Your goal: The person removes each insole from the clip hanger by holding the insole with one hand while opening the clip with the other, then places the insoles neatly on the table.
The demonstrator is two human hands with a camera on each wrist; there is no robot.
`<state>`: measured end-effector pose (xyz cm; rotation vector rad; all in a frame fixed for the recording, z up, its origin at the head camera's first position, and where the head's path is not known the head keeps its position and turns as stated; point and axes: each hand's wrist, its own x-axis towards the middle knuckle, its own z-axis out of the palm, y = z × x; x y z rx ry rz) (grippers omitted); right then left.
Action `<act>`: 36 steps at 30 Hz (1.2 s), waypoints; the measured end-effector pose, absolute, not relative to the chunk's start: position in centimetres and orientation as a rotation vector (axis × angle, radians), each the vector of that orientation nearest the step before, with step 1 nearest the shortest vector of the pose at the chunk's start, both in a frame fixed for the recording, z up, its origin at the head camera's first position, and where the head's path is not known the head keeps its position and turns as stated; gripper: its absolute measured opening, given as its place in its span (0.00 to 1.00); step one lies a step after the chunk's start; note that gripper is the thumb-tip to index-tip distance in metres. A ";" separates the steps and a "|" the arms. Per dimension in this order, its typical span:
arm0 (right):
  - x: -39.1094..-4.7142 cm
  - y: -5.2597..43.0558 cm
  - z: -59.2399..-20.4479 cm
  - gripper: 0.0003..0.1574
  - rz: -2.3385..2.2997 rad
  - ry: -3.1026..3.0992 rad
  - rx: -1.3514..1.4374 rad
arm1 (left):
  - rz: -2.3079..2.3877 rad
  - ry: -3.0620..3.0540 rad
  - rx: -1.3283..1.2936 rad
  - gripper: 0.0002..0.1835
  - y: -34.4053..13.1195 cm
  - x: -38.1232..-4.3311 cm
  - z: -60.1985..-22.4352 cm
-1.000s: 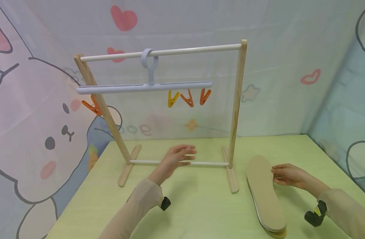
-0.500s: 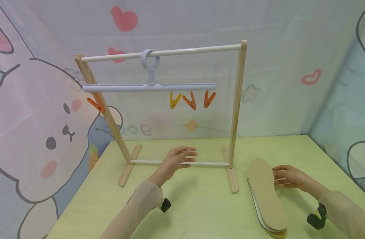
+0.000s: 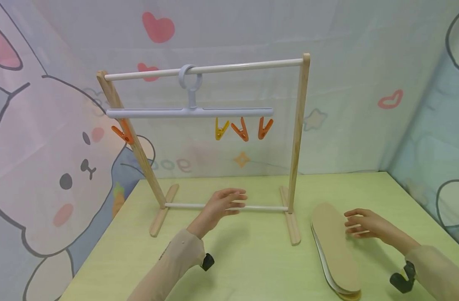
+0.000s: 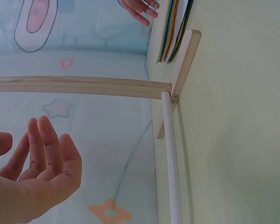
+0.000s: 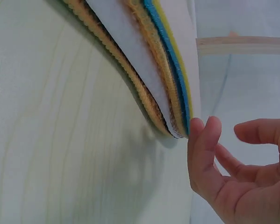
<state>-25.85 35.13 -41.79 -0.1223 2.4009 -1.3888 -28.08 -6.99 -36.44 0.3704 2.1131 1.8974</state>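
A stack of shoe insoles (image 3: 335,246) lies on the table at the right, with a beige one on top. Seen from the side in the right wrist view, the insoles (image 5: 147,51) show white, blue, yellow and brown layers. My right hand (image 3: 372,225) is just to the right of the stack, fingers loosely bent and holding nothing. My left hand (image 3: 219,207) hovers before the rack's lower bar, relaxed, with nothing in it. A white hanger (image 3: 191,112) hangs from the rack's top bar. Below it are a yellow clip (image 3: 220,129) and several orange clips (image 3: 264,128).
The wooden rack (image 3: 297,138) stands at mid-table, its feet (image 3: 294,228) reaching toward me. A patterned curtain (image 3: 346,50) closes off the back and sides. The pale green table (image 3: 252,267) extends in front of the rack.
My right hand has drawn slightly right, away from the insoles' edge, with its fingers spreading. The hanger has swung a little to the right. The left hand has barely moved.
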 end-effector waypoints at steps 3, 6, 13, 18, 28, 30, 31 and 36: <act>-25.7 35.0 -41.5 0.34 -1.392 2.424 -0.175 | 1.894 2.121 0.361 0.19 -7.1 -28.1 -36.6; -25.5 34.7 -41.0 0.33 -1.385 2.475 -0.252 | 1.887 2.145 0.364 0.19 -7.1 -28.0 -36.7; -25.2 32.2 -39.8 0.29 -1.279 2.727 -0.411 | 1.890 2.251 0.416 0.16 -7.1 -27.8 -37.3; -25.0 30.1 -39.6 0.23 -1.163 2.945 -0.486 | 1.773 2.488 0.486 0.14 -6.6 -27.1 -37.9; -24.7 26.6 -39.3 0.20 -1.120 3.153 -0.627 | 1.505 2.944 0.722 0.16 -5.7 -26.1 -39.0; -24.6 26.0 -39.2 0.21 -1.103 3.178 -0.641 | 1.450 3.003 0.740 0.17 -5.5 -25.8 -39.0; -24.5 25.8 -39.2 0.22 -1.093 3.191 -0.650 | 1.419 3.033 0.738 0.17 -5.4 -25.7 -39.0; -24.4 24.7 -38.8 0.25 -1.019 3.260 -0.669 | 1.278 3.201 0.765 0.17 -4.8 -25.1 -38.8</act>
